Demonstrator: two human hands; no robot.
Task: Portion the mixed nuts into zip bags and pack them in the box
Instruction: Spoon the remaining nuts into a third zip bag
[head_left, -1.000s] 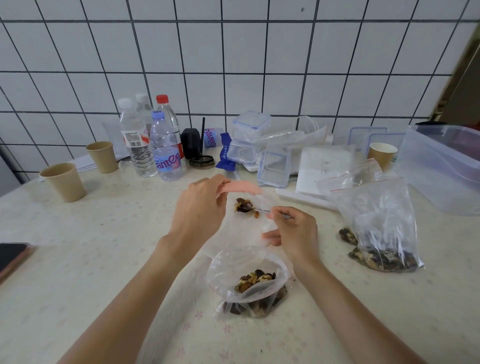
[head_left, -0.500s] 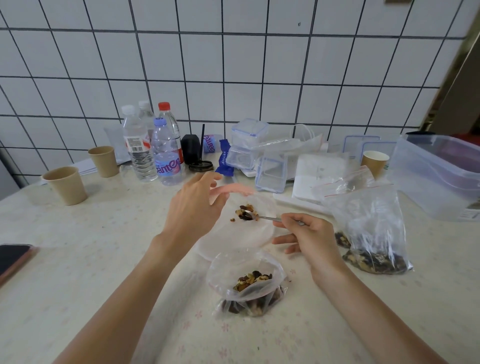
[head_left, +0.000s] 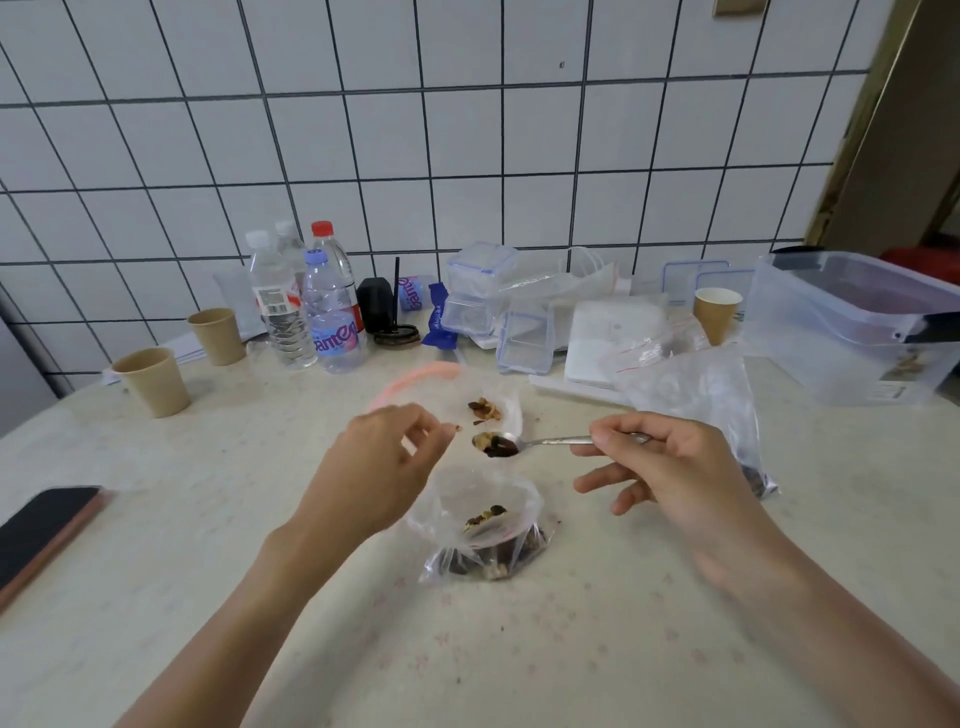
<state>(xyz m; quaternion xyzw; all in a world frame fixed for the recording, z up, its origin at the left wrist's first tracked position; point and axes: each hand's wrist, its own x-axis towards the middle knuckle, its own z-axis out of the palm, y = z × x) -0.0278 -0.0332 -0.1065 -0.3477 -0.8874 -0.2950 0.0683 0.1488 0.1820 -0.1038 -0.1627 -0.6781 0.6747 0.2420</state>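
- Since half a second ago the spoon (head_left: 524, 443) has drawn back to the right; its bowl, loaded with nuts, now sits at the lip of the held zip bag (head_left: 470, 397) rather than inside it. A small heap of nuts lies within that bag.
- Left hand (head_left: 382, 467): forearm enters from lower left, wrist raised, back of hand toward the camera. Thumb and fingertips pinch the near edge of the held zip bag, propping its pink-rimmed mouth open above the table (head_left: 156, 597).
- Right hand (head_left: 670, 467): forearm comes in from lower right. Thumb and forefinger grip the spoon's handle, spoon roughly level and pointing left; the lower fingers hang loosely extended beneath it.
- Directly below the spoon, a second bag of nuts (head_left: 485, 535) rests on the table, mouth open, dark nuts at its bottom.
- Right of the right hand a larger bag (head_left: 691, 395) stands, red zip strip near its top, partly hidden by the hand.
- Clear plastic box (head_left: 852, 332) at far right of the table, well apart from both hands.
- Along the back by the tiled wall: water bottles (head_left: 306, 306), small clip-lid containers (head_left: 478, 291), three paper cups (head_left: 153, 382).
- Phone (head_left: 41, 535) lies at the left edge.
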